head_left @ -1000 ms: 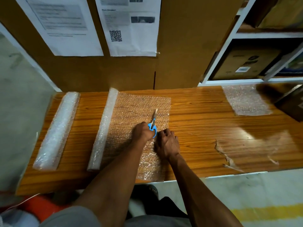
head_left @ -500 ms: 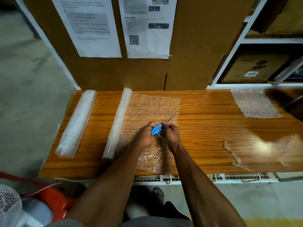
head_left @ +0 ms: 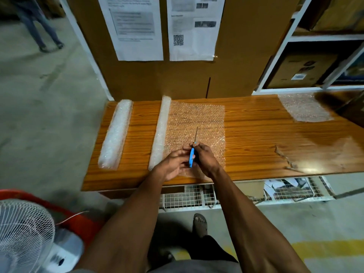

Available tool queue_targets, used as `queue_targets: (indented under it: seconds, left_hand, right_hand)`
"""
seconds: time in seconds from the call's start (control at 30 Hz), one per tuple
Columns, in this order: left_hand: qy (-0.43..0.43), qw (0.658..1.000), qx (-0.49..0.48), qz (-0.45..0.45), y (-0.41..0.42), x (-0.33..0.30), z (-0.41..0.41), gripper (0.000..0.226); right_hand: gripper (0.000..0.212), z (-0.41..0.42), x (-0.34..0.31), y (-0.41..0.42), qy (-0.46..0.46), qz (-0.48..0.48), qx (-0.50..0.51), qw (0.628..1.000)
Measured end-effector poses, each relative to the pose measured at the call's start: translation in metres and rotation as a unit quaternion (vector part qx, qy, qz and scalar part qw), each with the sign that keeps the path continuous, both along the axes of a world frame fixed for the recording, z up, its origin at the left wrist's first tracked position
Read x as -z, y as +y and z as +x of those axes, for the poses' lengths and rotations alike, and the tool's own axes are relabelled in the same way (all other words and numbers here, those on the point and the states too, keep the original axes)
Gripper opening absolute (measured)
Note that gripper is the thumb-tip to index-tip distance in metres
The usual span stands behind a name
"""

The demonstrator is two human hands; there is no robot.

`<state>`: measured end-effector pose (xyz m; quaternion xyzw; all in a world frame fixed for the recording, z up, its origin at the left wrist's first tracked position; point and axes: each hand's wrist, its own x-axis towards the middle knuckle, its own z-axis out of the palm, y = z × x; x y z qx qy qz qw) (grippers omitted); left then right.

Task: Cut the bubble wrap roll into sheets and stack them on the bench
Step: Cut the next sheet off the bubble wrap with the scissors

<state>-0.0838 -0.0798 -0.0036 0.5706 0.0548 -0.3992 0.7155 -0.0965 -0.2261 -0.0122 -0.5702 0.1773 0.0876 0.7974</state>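
Right hand [head_left: 204, 160] and left hand [head_left: 173, 166] both grip the blue-handled scissors [head_left: 192, 154] over the near end of the unrolled clear bubble wrap sheet [head_left: 197, 119], blades pointing away. That sheet lies flat on the wooden bench [head_left: 256, 138], attached to its bubble wrap roll [head_left: 160, 133] just left of the scissors. Second bubble wrap roll [head_left: 116, 134] sits further left; cut sheet [head_left: 303, 107] far right of the scissors.

Two printed papers [head_left: 137, 26] hang on the cardboard wall [head_left: 236, 56]; a white fan [head_left: 21, 231] stands on the floor.
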Motion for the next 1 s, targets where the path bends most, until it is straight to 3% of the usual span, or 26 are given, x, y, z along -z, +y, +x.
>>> queue_targets:
  seconds: [0.07,0.1,0.17,0.2,0.27,0.33,0.4,0.43,0.53,0.57,0.7,0.77,1.0]
  left_hand:
    - [-0.014,0.999,0.017,0.039,0.006,0.000,-0.007,0.014]
    - [-0.023,0.997,0.024,0.065,0.009,0.000,-0.010,0.014]
    - [-0.036,0.992,0.035,0.117,0.017,0.003,-0.016,0.014]
    - [-0.036,0.989,0.039,0.137,0.021,0.006,-0.019,0.015]
    - [-0.020,0.986,0.056,0.158,0.030,0.011,-0.024,0.015]
    - [0.006,0.984,0.084,0.158,0.040,0.013,-0.030,0.012]
    - [0.039,0.983,0.113,0.138,0.049,0.014,-0.036,0.011]
    - [0.056,0.982,0.128,0.124,0.053,0.014,-0.038,0.013]
    - [0.089,0.978,0.160,0.098,0.062,0.014,-0.043,0.023]
    - [0.094,0.977,0.167,0.094,0.064,0.014,-0.044,0.026]
    - [0.096,0.976,0.178,0.084,0.069,0.010,-0.052,0.033]
    - [0.093,0.976,0.177,0.087,0.072,0.007,-0.058,0.031]
    - [0.093,0.976,0.174,0.096,0.078,0.013,-0.074,0.034]
  right_hand:
    - [0.029,-0.013,0.005,0.004,-0.012,-0.098,-0.015,0.995]
    - [0.028,-0.017,0.011,0.001,-0.026,-0.210,-0.027,0.977]
    - [0.028,-0.031,0.021,-0.007,-0.048,-0.432,-0.090,0.896]
    - [0.040,-0.039,0.026,-0.010,-0.048,-0.487,-0.138,0.861]
    - [0.064,-0.055,0.037,-0.015,-0.060,-0.553,-0.231,0.798]
    - [0.081,-0.068,0.048,-0.017,-0.087,-0.638,-0.283,0.711]
    - [0.080,-0.077,0.051,-0.019,-0.101,-0.681,-0.281,0.669]
    - [0.072,-0.080,0.051,-0.019,-0.097,-0.687,-0.277,0.665]
    - [0.043,-0.081,0.046,-0.019,-0.081,-0.658,-0.244,0.707]
    - [0.040,-0.081,0.042,-0.019,-0.080,-0.668,-0.242,0.700]
    - [0.066,-0.082,0.038,-0.017,-0.067,-0.710,-0.292,0.637]
    - [0.073,-0.084,0.040,-0.017,-0.061,-0.717,-0.304,0.625]
    - [0.018,-0.094,0.046,-0.021,-0.066,-0.698,-0.243,0.670]
